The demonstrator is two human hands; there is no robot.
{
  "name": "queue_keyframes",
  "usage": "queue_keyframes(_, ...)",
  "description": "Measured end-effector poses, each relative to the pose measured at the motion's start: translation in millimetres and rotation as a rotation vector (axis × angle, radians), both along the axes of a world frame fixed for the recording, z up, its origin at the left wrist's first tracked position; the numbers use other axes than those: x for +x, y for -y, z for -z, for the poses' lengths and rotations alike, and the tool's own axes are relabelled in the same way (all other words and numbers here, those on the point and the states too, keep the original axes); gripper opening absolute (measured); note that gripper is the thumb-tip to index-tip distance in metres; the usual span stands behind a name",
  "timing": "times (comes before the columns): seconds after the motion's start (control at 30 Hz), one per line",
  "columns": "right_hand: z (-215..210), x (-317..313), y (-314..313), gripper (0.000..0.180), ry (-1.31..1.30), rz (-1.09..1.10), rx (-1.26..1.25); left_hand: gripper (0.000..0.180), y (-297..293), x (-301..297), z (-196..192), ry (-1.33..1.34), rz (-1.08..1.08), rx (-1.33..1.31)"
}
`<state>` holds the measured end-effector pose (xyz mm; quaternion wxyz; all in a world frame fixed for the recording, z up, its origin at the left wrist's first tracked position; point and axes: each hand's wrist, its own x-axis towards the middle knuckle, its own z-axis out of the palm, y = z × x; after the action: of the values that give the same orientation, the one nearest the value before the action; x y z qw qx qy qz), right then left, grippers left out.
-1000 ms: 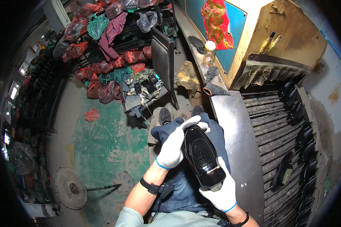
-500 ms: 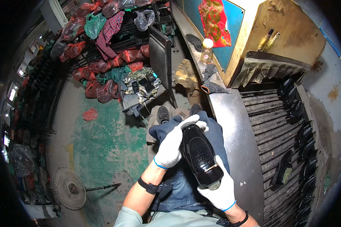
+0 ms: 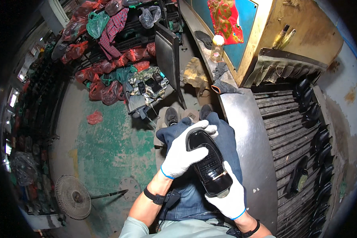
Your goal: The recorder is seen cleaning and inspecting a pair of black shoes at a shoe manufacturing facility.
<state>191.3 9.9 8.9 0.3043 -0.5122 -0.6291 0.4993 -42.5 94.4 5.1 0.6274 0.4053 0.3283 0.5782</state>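
Note:
A glossy black shoe (image 3: 214, 164) is held over my lap, its upper facing up and its toe pointing away from me. White-gloved, my left hand (image 3: 184, 152) wraps round the toe end, with the thumb lying across the top of the upper. My right hand (image 3: 232, 194), gloved too, grips the heel end from the right side. A pale, greenish piece (image 3: 223, 194) sticks out at the heel opening; it looks like part of a shoe last.
To my right, a slatted conveyor (image 3: 293, 154) carries several black shoes, beside a smooth metal ledge (image 3: 258, 158). A bottle (image 3: 217, 49) and grey cloth lie farther along it. A chair (image 3: 166, 55) stands ahead; a fan (image 3: 72, 197) is at left.
My left thumb has come over onto the top of the shoe's upper. The shoe stays nearly in place, and my right hand keeps its hold at the heel.

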Motion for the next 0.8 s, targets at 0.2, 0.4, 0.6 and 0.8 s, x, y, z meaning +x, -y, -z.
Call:
queue_keyframes(0.2,-5,-9,-1,0.115,0.029,0.006,0.019,0.080,1,-3,3,0.144,0.007,-0.069)
queue_keyframes(0.4,12,-17,-1,0.106,0.037,0.041,0.270,0.080,3,-5,8,0.243,-0.041,-0.109)
queue_keyframes(0.6,-3,-24,-13,0.104,0.082,-0.033,0.319,0.072,12,-21,5,-0.383,-0.359,-0.059)
queue_keyframes(0.8,32,-13,-7,0.079,-0.742,0.111,-0.192,0.030,20,-38,14,0.185,-0.482,-0.277)
